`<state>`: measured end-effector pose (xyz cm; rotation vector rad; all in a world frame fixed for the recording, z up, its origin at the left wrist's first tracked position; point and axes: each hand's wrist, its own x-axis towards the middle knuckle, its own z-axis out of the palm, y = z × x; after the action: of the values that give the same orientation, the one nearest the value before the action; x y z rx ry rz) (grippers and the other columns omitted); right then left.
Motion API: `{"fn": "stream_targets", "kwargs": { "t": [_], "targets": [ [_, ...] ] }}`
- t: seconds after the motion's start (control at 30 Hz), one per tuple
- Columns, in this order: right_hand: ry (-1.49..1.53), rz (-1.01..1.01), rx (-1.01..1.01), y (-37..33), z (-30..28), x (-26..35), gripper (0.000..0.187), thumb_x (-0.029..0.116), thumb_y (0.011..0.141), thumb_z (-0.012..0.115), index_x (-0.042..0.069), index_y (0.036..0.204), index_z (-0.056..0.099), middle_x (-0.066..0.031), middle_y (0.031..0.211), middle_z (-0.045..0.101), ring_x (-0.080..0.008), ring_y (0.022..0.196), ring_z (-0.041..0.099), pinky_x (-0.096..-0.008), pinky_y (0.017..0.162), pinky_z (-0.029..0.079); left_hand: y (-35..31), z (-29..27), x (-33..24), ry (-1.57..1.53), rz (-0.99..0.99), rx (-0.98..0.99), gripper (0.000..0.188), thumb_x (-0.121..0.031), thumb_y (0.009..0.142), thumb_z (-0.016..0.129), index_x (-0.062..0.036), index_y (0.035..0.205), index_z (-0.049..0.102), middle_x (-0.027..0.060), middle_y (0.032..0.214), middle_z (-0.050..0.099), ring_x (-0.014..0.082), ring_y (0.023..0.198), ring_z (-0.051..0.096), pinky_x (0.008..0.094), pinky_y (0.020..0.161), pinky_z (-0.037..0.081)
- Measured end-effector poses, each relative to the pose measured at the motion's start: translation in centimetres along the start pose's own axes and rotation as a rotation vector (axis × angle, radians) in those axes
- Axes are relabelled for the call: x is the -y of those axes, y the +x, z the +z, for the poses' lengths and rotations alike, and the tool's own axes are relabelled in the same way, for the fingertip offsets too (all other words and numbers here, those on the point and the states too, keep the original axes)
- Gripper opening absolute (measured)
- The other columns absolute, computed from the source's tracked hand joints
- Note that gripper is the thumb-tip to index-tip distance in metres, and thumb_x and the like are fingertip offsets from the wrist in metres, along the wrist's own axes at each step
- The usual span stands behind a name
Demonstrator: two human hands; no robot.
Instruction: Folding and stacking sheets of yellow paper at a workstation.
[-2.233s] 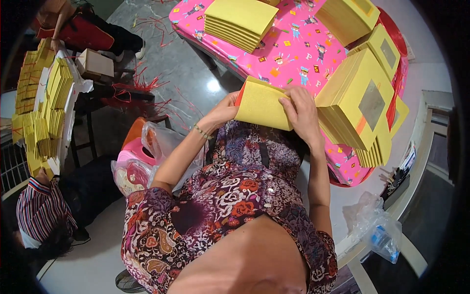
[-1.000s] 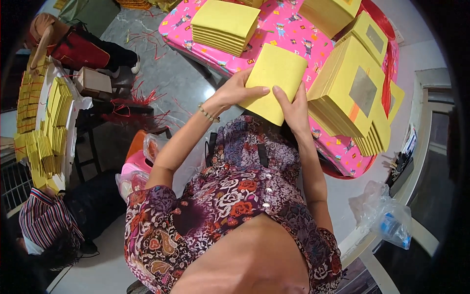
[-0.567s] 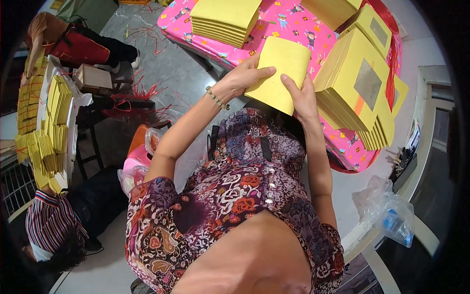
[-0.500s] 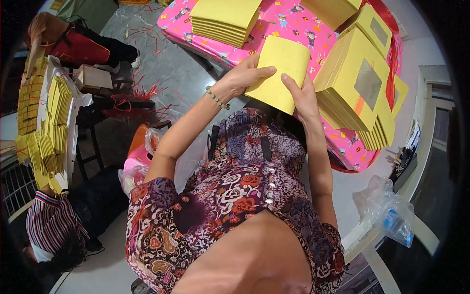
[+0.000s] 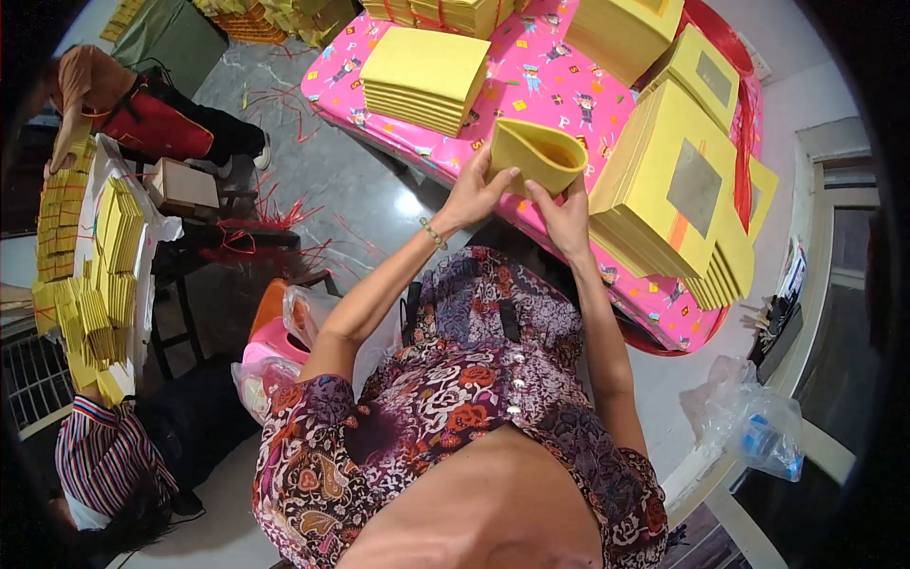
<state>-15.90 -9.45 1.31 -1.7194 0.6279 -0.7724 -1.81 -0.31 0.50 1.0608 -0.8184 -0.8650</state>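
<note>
Both my hands hold a folded sheaf of yellow paper just over the table's near edge. It is tilted, and its far end gapes into an oval opening. My left hand, with a beaded bracelet at the wrist, grips the left side, thumb on the near face. On the other side my right hand has its thumb against the same face; its other fingers are partly hidden behind the paper. Beyond the left hand lies a neat stack of folded yellow paper. A taller yellow stack stands right of my right hand.
A pink patterned cover lies on the table. Red strings litter the grey floor. At left, two people work by a table of yellow bundles. A clear plastic bag lies at right, a pink chair at lower left.
The yellow paper has tipped from lying flat toward me to standing up, and its end now shows open. Both hands turned with it and stayed on it. The view shifted slightly.
</note>
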Motion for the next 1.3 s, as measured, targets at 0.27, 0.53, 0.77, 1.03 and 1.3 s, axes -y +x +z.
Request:
{"fn": "stream_targets", "kwargs": {
  "t": [0.27,0.53,0.77,1.03,1.3],
  "targets": [
    [0.096,-0.024,-0.006,0.0,0.2,0.6,0.049,0.012,0.087,0.068,0.001,0.129,0.047,-0.0105,0.115,0.062,-0.0177,0.104,0.06,-0.0327,0.088,0.049,-0.1,-0.1,0.5,0.059,0.045,-0.018,0.052,-0.004,0.092,0.057,-0.0008,0.14,0.036,0.0084,0.124,0.053,0.0145,0.113,0.051,0.0301,0.095,0.045],
    [0.211,0.121,0.016,0.6,0.0,2.7,0.036,0.012,0.09,0.064,-0.003,0.121,0.052,-0.0103,0.105,0.065,-0.0143,0.091,0.063,-0.0286,0.078,0.052,0.1,0.1,-3.2,0.031,-0.17,0.049,0.053,-0.003,0.09,0.059,-0.0005,0.137,0.035,0.0099,0.126,0.054,0.015,0.115,0.053,0.0311,0.098,0.043],
    [0.408,0.342,0.035,0.5,-0.3,3.6,0.031,0.02,0.095,0.059,-0.003,0.116,0.057,-0.0085,0.101,0.067,-0.0119,0.086,0.064,-0.026,0.074,0.052,0.1,-0.1,-4.1,-0.035,-0.3,0.065,0.054,-0.005,0.089,0.061,0.0012,0.137,0.036,0.0125,0.126,0.055,0.0174,0.115,0.054,0.0328,0.099,0.043],
    [0.342,0.396,0.024,0.8,-0.2,3.1,0.034,0.027,0.097,0.057,-0.002,0.114,0.062,-0.0085,0.101,0.068,-0.0116,0.086,0.064,-0.0261,0.076,0.051,0.5,-0.5,-5.1,-0.056,-0.465,0.084,0.044,-0.004,0.089,0.059,0.0032,0.13,0.045,0.0116,0.117,0.061,0.0175,0.105,0.061,0.0317,0.093,0.048],
    [0.315,0.338,-0.031,1.1,0.1,1.9,0.032,0.026,0.097,0.056,-0.001,0.113,0.062,-0.006,0.099,0.068,-0.0098,0.086,0.063,-0.0249,0.076,0.049,-0.8,-1.7,-5.4,0.042,-0.484,0.113,0.047,-0.002,0.088,0.059,0.0026,0.132,0.043,0.0118,0.12,0.06,0.0178,0.107,0.06,0.0315,0.094,0.047]
  ]
}}
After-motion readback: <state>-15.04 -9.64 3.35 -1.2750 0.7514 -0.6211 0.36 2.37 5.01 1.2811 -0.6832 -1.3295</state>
